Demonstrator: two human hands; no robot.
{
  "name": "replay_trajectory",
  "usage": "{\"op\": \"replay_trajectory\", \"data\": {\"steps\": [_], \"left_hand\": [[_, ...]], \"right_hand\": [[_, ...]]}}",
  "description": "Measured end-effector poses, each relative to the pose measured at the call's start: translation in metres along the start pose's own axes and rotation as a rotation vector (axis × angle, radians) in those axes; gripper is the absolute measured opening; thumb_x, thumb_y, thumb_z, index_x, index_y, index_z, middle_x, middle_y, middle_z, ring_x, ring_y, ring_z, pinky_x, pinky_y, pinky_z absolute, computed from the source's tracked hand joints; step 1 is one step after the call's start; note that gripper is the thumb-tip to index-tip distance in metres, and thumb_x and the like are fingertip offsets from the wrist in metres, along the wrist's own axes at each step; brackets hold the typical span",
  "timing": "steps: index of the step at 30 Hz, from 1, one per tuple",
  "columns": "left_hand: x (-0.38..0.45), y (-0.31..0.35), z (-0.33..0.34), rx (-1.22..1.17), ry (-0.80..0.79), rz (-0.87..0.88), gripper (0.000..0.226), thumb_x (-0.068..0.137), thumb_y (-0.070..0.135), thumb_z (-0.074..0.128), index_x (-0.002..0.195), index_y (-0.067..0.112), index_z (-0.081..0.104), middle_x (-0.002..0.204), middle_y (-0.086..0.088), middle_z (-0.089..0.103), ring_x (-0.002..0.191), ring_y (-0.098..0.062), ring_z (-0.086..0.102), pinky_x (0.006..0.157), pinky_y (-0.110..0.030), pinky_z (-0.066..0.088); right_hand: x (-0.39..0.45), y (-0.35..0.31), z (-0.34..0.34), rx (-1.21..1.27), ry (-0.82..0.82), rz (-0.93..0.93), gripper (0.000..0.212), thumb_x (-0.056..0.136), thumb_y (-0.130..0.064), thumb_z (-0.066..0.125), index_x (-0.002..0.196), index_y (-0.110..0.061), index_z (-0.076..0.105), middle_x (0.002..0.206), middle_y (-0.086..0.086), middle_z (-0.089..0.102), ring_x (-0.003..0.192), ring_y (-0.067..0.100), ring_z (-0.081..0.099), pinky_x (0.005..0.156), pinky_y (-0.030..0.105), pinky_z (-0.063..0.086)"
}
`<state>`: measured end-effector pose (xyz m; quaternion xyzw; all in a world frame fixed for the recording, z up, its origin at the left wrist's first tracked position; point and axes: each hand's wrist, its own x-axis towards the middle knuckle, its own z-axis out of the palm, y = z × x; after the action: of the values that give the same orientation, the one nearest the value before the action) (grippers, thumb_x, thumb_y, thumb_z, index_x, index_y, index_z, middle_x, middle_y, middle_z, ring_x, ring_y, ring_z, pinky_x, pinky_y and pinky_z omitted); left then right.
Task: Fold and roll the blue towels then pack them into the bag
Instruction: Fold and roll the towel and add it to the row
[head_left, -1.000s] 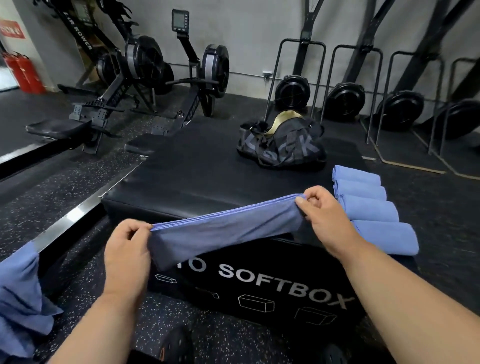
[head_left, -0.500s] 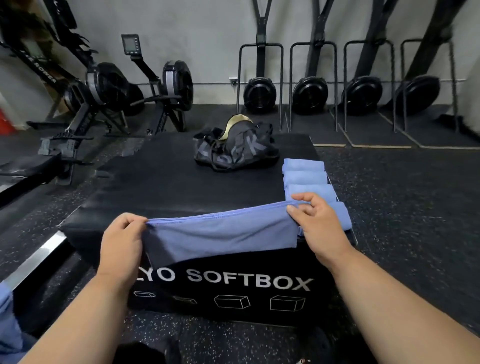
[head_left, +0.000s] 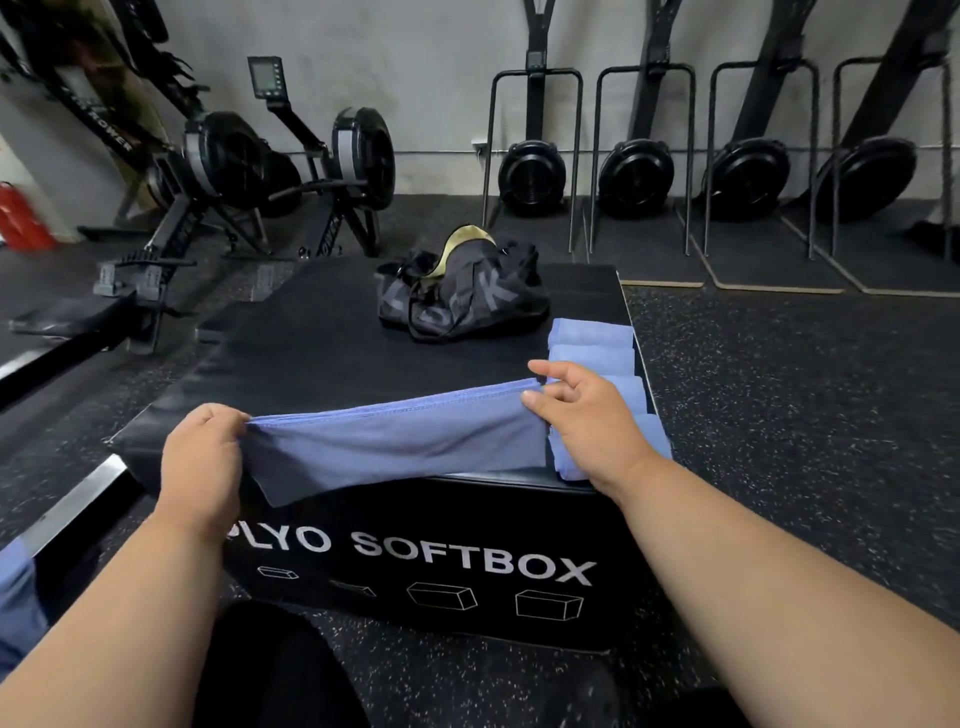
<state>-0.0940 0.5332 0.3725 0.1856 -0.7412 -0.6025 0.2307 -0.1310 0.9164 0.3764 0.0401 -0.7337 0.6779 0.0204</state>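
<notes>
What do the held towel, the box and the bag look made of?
Held towel: thin woven or microfibre cloth, matte blue; it drapes limp between left hand and right hand, with a stitched hem.
Box: probably foam under black vinyl; slight sheen, printed "SOFTBOX".
Bag: likely thin nylon or polyester; slumped, creased, faintly shiny, with a gold lining showing at the opening.
</notes>
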Motion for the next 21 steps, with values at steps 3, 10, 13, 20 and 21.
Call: {"op": "replay_trajectory", "data": {"steps": [3,10,13,20,21], "left_hand": [[0.002,0.003,0.009,-0.038,0.016,0.026,0.019,0.096,0.014,0.054,0.080,0.024,0.057,0.078,0.002,0.056,0.070,-0.011,0.051,0.067,-0.027,0.043],[0.006,-0.022,0.013,-0.003,0.001,0.011,0.022,0.095,0.009,0.053,0.077,0.022,0.055,0.075,0.002,0.052,0.068,-0.012,0.047,0.064,-0.024,0.041],[0.015,-0.030,0.004,0.033,-0.001,-0.011,0.013,0.084,0.012,0.058,0.074,0.020,0.059,0.074,-0.002,0.048,0.072,-0.018,0.043,0.062,-0.033,0.038],[0.049,-0.023,-0.012,-0.100,-0.104,-0.034,0.026,0.088,0.001,0.058,0.092,0.024,0.070,0.078,0.000,0.056,0.064,-0.013,0.046,0.055,-0.026,0.039],[0.056,-0.024,-0.014,-0.128,-0.153,-0.070,0.031,0.088,0.001,0.058,0.098,0.027,0.071,0.080,0.000,0.058,0.064,-0.014,0.047,0.056,-0.028,0.039]], "right_hand": [[-0.001,-0.001,-0.008,-0.003,0.009,0.011,0.028,0.093,-0.015,0.080,0.118,-0.026,0.074,0.078,-0.010,0.071,0.080,0.008,0.065,0.086,0.020,0.053],[-0.004,0.022,0.003,0.008,0.057,0.055,0.017,0.091,-0.010,0.081,0.104,-0.019,0.075,0.074,-0.011,0.071,0.075,0.005,0.067,0.077,0.020,0.055],[-0.004,0.026,0.017,0.033,0.082,0.060,0.027,0.093,-0.007,0.078,0.115,-0.021,0.070,0.076,-0.005,0.068,0.053,0.000,0.057,0.051,0.009,0.043],[0.026,0.024,0.038,-0.001,0.151,-0.030,0.031,0.095,-0.010,0.076,0.118,-0.027,0.066,0.076,-0.006,0.065,0.077,0.009,0.058,0.084,0.024,0.047],[0.033,0.024,0.041,-0.011,0.167,-0.048,0.030,0.096,-0.010,0.075,0.118,-0.028,0.066,0.076,-0.008,0.063,0.075,0.009,0.056,0.081,0.023,0.047]]}}
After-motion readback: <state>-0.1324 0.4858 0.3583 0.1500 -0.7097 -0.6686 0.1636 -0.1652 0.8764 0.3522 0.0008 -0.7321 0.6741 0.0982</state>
